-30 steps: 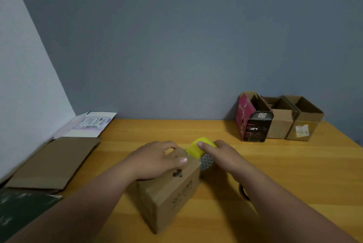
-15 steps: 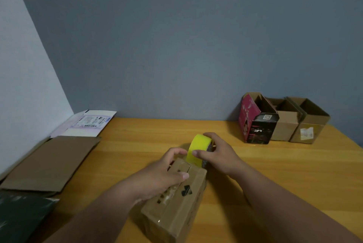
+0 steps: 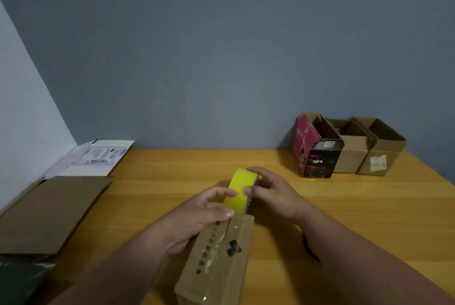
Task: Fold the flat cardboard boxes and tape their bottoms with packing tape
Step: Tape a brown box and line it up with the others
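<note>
A small folded cardboard box [image 3: 221, 260] lies on the wooden table [image 3: 344, 206] near the front edge, its closed flaps facing up with clear tape shining along the seam. My left hand [image 3: 199, 216] rests on the far left part of the box, thumb pressing down at the seam. My right hand [image 3: 268, 191] grips a yellow roll of packing tape [image 3: 240, 190] held upright just above the box's far end. A dark object behind my right forearm is mostly hidden.
Flat brown cardboard [image 3: 51, 211] and a flat white box with a label [image 3: 96, 157] lie at the left. A pink-and-black box [image 3: 315, 149] and two open brown boxes [image 3: 369, 147] stand at the back right by the wall.
The box has turned so its taped seam points away from me. My right hand has lifted the tape roll upright at the far end, and my left thumb has shifted toward the seam.
</note>
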